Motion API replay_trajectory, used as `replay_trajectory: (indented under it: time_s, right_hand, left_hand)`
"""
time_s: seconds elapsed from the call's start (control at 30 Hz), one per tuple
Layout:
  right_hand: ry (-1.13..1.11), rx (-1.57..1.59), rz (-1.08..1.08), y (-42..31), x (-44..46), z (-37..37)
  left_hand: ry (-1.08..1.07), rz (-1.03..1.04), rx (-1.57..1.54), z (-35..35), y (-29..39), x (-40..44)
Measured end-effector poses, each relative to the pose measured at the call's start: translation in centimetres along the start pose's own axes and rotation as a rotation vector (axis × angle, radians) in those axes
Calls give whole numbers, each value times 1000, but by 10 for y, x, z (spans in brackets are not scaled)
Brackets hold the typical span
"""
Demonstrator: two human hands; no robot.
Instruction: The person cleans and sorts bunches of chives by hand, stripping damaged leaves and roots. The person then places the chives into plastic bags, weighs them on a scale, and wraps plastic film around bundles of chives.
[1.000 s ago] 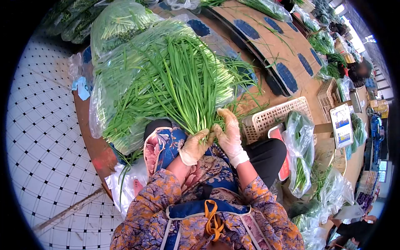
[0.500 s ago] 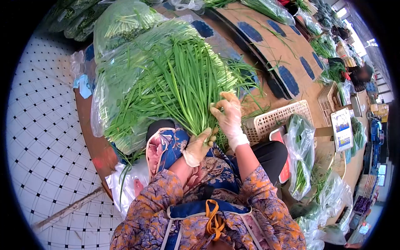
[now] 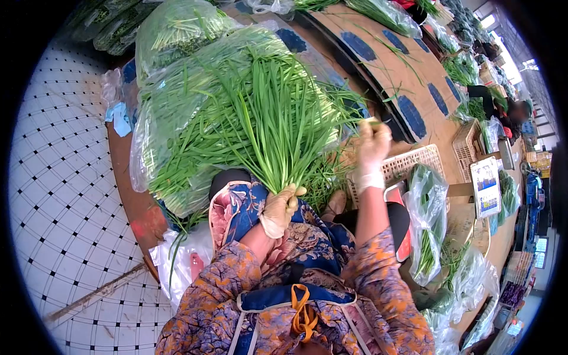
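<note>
My left hand (image 3: pixel 280 211), in a thin pale glove, is wrapped round the lower ends of a bunch of garlic chives (image 3: pixel 277 127). The long green leaves fan upward from it over a large pile of chives (image 3: pixel 195 127) in clear plastic. My right hand (image 3: pixel 374 144), gloved too, is raised to the right, apart from the bunch and above the near end of a basket. Its fingers are curled closed. A small greenish bit shows at the fingertips, too blurred to name.
A beige plastic basket (image 3: pixel 414 160) stands to the right, beside a bagged bunch of greens (image 3: pixel 427 219). A cardboard-topped board (image 3: pixel 378 65) with blue patches lies beyond. Loose leaves (image 3: pixel 322 189) lie near my lap. Another person (image 3: pixel 513 115) is at the far right.
My right hand has moved away from the bunch, up and to the right. My left hand keeps its hold on the chives, almost in the same place.
</note>
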State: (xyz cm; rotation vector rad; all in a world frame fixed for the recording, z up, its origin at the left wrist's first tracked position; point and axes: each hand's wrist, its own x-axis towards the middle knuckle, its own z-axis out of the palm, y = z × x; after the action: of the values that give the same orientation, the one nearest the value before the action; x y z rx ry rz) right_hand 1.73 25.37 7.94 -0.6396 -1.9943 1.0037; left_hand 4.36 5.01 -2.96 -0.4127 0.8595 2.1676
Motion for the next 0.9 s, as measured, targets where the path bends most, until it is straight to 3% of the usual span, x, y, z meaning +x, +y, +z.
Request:
replay_trajectory:
  time_s: [0.03, 0.13, 0.17, 0.23, 0.37, 0.5, 0.67, 0.77, 0.83, 0.9]
  right_hand:
    - [-50, 167, 133, 1, 12, -13]
    - [-323, -282, -104, 45, 18, -40]
    - [-466, -620, -19, 53, 5, -46]
    - [-545, -708, 74, 58, -23, -46]
    - [-446, -243, -160, 67, -57, -28]
    - [-630, 219, 476, 57, -80, -2]
    - [-769, 200, 583, 47, -85, 12]
    - [-719, 445, 624, 48, -85, 14]
    - [-639, 617, 857, 29, -77, 12]
    - [-701, 560, 833, 36, -76, 19]
  left_hand:
    - [-47, -32, -9, -2, 0, 0]
    - [-38, -32, -51, 8, 3, -3]
    - [-27, -60, -71, 8, 3, -4]
    - [-66, -83, -106, 0, 0, 1]
    - [-157, -104, -135, -10, -2, 3]
    - [-134, -108, -146, -4, 2, 0]
    - [-83, -96, -140, -4, 0, -1]
    - [-91, -99, -135, -8, -1, 0]
    - [-99, -110, -116, -7, 0, -1]
    - [-122, -119, -112, -3, 1, -2]
